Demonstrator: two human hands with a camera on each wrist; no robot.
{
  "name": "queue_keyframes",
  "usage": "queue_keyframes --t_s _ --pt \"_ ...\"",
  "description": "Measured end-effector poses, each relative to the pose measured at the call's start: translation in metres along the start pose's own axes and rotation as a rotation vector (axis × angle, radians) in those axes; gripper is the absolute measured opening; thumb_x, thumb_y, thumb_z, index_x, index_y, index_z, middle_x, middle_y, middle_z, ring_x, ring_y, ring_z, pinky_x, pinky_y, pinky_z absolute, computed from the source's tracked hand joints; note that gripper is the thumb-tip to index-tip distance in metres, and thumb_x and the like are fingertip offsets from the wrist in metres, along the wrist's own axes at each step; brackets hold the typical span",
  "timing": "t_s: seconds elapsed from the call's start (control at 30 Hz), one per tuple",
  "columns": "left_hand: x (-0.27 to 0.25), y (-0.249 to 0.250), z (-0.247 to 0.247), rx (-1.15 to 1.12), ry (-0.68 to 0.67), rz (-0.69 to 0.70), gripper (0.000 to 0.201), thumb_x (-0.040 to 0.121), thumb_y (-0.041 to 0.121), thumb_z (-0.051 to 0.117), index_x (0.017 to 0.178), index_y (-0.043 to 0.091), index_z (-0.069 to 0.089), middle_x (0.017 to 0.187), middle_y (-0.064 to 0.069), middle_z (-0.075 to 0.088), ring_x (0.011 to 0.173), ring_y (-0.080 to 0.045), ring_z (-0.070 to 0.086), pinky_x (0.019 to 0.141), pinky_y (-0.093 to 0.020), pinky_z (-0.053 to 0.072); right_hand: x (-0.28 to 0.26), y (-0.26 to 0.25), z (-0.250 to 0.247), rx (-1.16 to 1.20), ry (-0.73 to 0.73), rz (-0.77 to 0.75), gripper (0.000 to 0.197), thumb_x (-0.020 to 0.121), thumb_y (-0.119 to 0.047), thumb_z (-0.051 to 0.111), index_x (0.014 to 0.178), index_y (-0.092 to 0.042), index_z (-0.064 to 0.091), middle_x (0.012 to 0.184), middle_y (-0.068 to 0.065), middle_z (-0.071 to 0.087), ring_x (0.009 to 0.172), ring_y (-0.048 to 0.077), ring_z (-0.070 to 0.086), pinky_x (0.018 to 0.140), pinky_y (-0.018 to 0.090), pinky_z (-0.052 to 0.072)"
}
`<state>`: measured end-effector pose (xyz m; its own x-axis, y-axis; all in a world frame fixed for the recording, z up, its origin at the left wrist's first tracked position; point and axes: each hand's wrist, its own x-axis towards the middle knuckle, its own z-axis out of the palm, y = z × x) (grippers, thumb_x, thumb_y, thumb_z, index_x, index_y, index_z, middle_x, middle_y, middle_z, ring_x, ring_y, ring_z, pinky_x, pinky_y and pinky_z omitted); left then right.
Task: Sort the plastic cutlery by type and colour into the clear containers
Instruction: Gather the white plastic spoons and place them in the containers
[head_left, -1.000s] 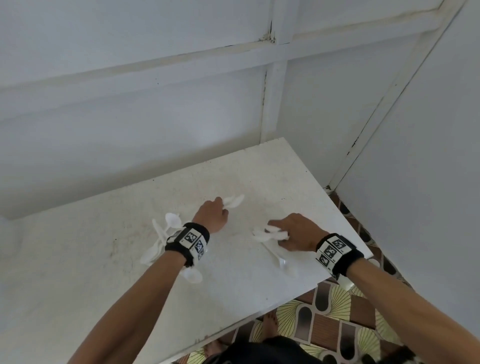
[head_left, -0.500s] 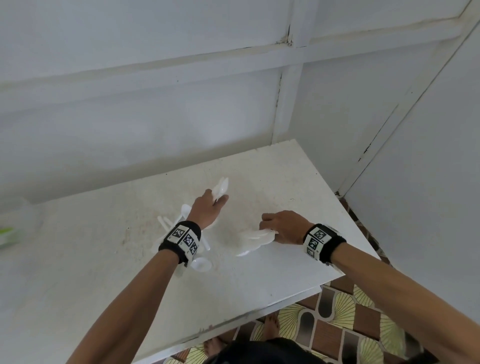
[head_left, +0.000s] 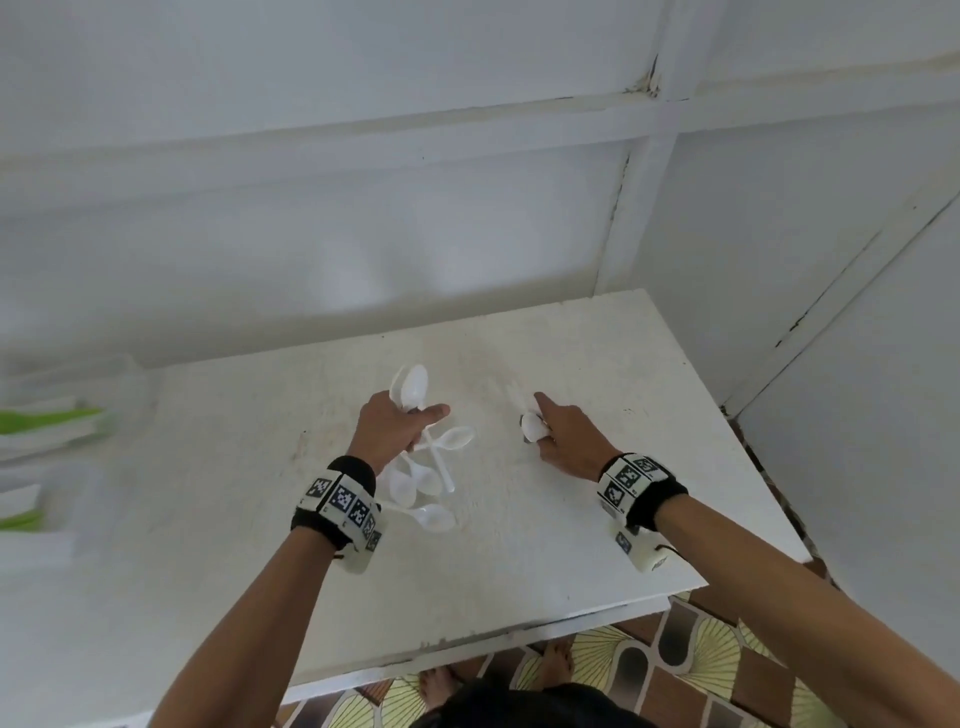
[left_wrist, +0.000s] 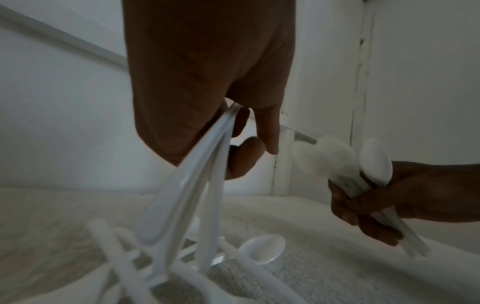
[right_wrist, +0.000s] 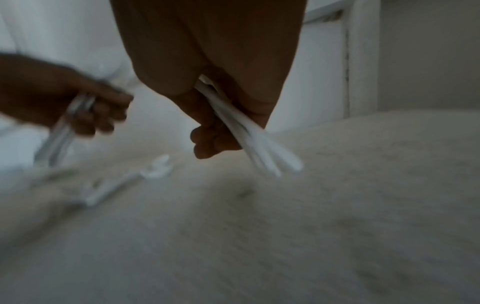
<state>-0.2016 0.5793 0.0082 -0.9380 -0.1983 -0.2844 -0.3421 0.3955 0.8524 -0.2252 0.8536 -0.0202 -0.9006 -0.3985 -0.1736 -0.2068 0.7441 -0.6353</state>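
Observation:
My left hand (head_left: 400, 426) grips a bunch of white plastic spoons (head_left: 413, 387), bowls pointing up and away; their handles (left_wrist: 182, 197) hang down in the left wrist view. Under it several loose white spoons (head_left: 426, 483) lie in a heap on the white table (head_left: 519, 545). My right hand (head_left: 561, 436) holds another bundle of white cutlery (head_left: 532, 427), with the index finger stretched forward; its handles (right_wrist: 259, 148) stick out below the curled fingers. Clear containers (head_left: 52, 441) with green and white cutlery sit blurred at the far left.
The table stands in a corner of white panelled walls (head_left: 467, 208). Its right and near edges drop to a patterned tile floor (head_left: 701, 665), where a person's bare feet (head_left: 436, 686) show.
Both hands have lifted their bundles of white cutlery off the table. The view has swung left, so the containers at the left edge show.

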Motion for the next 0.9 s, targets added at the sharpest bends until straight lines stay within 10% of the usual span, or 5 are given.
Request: queue_keyframes --t_s 0.13,0.3,0.7,0.9 --pt "-0.006 -0.011 -0.018 -0.049 0.115 -0.072 0.040 0.079 0.039 0.083 0.067 0.014 0.053 0.056 0.004 0.050 0.049 -0.014 0.047 0.053 -0.028 0.041 0.015 -0.031 0.001 0.358 0.076 0.144 0.017 0.086 -0.010 0.061 0.070 -0.015 0.060 0.062 -0.003 0.061 0.054 0.014 0.054 0.058 0.027 0.044" --pt "-0.011 -0.031 -0.038 -0.021 0.282 -0.135 0.042 0.080 0.047 0.079 0.072 0.014 0.055 0.065 0.001 0.057 0.062 -0.021 0.055 0.060 -0.031 0.046 0.032 -0.059 0.021 0.307 0.058 0.210 0.047 0.088 -0.051 0.068 0.084 -0.005 0.071 0.075 0.003 0.070 0.072 0.020 0.065 0.067 0.032 0.049" --pt "-0.032 -0.067 -0.051 0.435 0.317 -0.225 0.040 0.086 0.047 0.071 0.105 0.013 0.066 0.092 -0.004 0.065 0.096 -0.029 0.067 0.070 -0.030 0.044 0.084 -0.110 0.073 -0.185 -0.124 0.223 0.051 0.086 -0.050 0.071 0.111 -0.006 0.065 0.113 0.014 0.064 0.106 0.033 0.064 0.076 0.032 0.050" --pt "-0.030 -0.081 -0.049 0.539 0.213 -0.360 0.058 0.084 0.053 0.073 0.120 0.010 0.060 0.116 -0.009 0.066 0.106 -0.029 0.065 0.077 -0.032 0.048 0.088 -0.107 0.071 0.019 -0.102 0.205 0.035 0.089 -0.043 0.063 0.078 -0.010 0.062 0.077 0.005 0.063 0.082 0.027 0.063 0.065 0.027 0.041"
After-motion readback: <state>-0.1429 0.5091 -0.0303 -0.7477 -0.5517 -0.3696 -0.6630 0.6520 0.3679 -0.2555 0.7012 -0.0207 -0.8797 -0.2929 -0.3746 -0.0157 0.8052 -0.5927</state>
